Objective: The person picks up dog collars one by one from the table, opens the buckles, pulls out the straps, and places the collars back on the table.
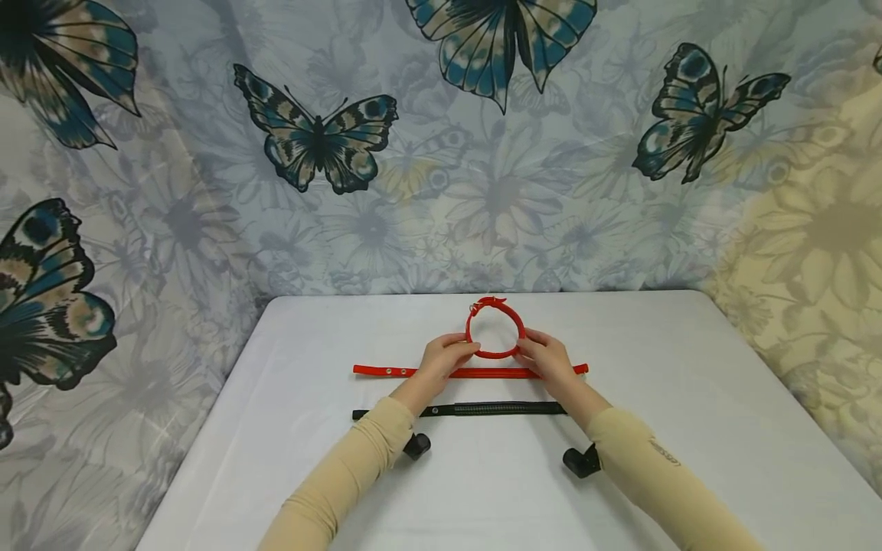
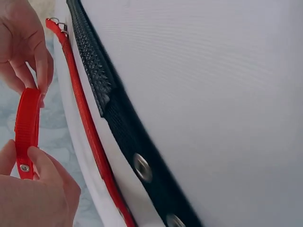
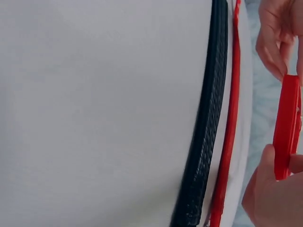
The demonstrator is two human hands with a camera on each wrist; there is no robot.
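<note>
Both hands hold up a red collar [image 1: 496,355], fastened into a ring with its buckle at the top. My left hand [image 1: 441,360] pinches its left side between thumb and fingers. On the right side, my right hand [image 1: 547,357] pinches the band the same way. In the left wrist view a metal eyelet shows on the collar [image 2: 27,118] near the left thumb. Below the hands a second red collar [image 1: 492,373] lies stretched out flat, partly hidden by the wrists. Nearer to me lies a black collar [image 1: 510,409] with a textured middle section and metal eyelets.
A white table [image 1: 482,490] carries the collars, its far edge just beyond the hands. Behind it hangs a curtain [image 1: 496,222] printed with butterflies and flowers. Black devices [image 1: 581,461] sit at both wrists, under the beige sleeves [image 1: 344,474].
</note>
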